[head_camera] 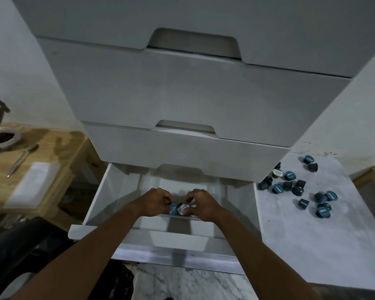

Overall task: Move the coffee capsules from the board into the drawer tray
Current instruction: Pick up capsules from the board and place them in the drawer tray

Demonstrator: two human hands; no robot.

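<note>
Head view: over the drawer tray [236, 198], curled fingers [165, 197] of the left hand [155, 201] pinch a blue capsule [172, 208], those of the right hand [204, 202] a white-lidded capsule [183, 208] just beside it.

Both bare forearms reach forward from the lower edge of the view and converge over the middle of the open drawer [100, 195], just behind its front edge. Left hand [157, 201]: knuckles up, fingers curled, pinching a blue-lidded capsule [173, 208]. Right hand [202, 202]: knuckles up, fingers curled, pinching a white-lidded capsule [183, 209]. The hands lie just beside each other.
</note>
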